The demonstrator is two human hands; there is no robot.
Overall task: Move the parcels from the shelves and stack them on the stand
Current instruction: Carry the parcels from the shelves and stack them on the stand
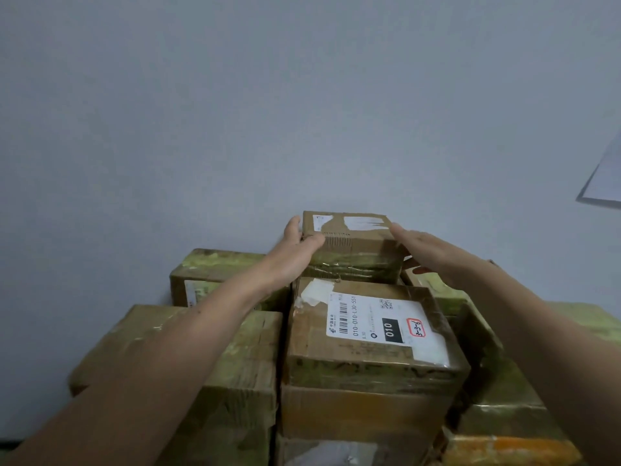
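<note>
Up at the back of the pile, right against the wall point(302, 112), sits the small parcel point(353, 238), a brown cardboard box with torn white label scraps on its lid. It's perched on the parcels below and is the highest thing in the stack. The person's left hand point(295, 250) has it by the near left corner: thumb hooked over the front edge, fingers running up the left side. The right hand point(420, 247) is flat, fingers straight and together, laid against the box's right side. Tbh it's hard to say whether the palm really presses or only the fingertips touch. Both bare forearms reach in from the bottom corners.

Just in front of the small parcel, a bit lower, is a labelled parcel point(369, 364) wrapped in clear tape. Its white shipping label point(386, 326) shows a barcode, "010" on a black patch and a red-outlined sticker with handwriting. It rests on a plainer carton point(353, 415). Left of that is a big taped parcel point(242, 348), partly under the left forearm, and behind it another box point(208, 270) near the wall. On the right more taped parcels point(504, 398) are packed in, including an orange-taped one point(510, 449) at the bottom edge. A white sheet point(605, 176) hangs on the wall at far right.
</note>
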